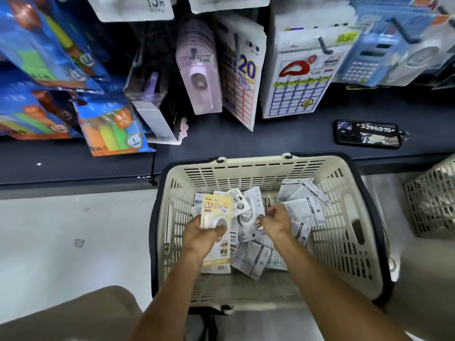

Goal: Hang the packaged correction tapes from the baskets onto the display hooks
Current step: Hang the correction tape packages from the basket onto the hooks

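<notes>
Head view: left hand (205, 232) grips a yellow-carded correction tape pack (216, 210) (upright) over the basket (248, 168); right hand (277, 221), fingers curled, touches the loose packs (305, 210).

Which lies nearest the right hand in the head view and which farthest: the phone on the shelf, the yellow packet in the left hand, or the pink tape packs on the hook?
From the right hand:
1. Yellow packet, just to its left inside the basket, in the left hand.
2. Phone, up and right on the dark shelf.
3. Pink tape packs, hanging up and left above the shelf.
</notes>
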Motion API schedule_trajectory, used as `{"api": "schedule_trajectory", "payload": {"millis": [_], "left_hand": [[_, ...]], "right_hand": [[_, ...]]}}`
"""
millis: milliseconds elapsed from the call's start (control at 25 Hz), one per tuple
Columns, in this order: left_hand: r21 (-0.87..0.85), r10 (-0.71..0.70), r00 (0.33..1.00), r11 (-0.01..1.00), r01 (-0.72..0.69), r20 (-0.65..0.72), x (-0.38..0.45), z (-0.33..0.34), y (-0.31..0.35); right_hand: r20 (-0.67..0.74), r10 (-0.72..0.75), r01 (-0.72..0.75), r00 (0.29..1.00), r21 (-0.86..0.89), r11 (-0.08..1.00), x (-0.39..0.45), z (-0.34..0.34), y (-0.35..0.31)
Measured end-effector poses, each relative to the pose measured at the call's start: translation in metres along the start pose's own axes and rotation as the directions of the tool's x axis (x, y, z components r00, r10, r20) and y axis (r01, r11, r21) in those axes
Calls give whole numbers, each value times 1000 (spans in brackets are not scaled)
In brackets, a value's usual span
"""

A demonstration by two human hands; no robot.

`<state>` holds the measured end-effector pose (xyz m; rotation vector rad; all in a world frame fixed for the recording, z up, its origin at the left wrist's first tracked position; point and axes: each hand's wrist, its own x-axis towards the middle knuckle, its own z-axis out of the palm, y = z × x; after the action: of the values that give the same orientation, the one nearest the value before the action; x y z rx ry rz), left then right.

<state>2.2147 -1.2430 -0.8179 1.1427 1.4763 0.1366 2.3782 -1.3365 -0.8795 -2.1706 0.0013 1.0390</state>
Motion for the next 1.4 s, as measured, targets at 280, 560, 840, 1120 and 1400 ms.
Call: {"api": "schedule_trajectory", "payload": {"millis": [280,560,840,1120,1400], "left_hand": [[-119,-95,995,988,95,4,3,11,3],[-73,-139,984,986,148,107,0,3,-4],[-129,-224,940,956,262,256,1,7,7],[-78,-115,993,990,118,34,7,1,2],[12,54,999,998,-54,10,1,5,9]], "right_hand": [[571,-87,-161,816,369,915,-27,-65,18],[785,-115,119,609,53,992,-47,-51,17],[760,-147,190,633,32,981,-41,-64,5],[603,-118,484,789,-492,723,-34,-47,28],[563,-449,707,694,-414,574,-17,-48,4]]}}
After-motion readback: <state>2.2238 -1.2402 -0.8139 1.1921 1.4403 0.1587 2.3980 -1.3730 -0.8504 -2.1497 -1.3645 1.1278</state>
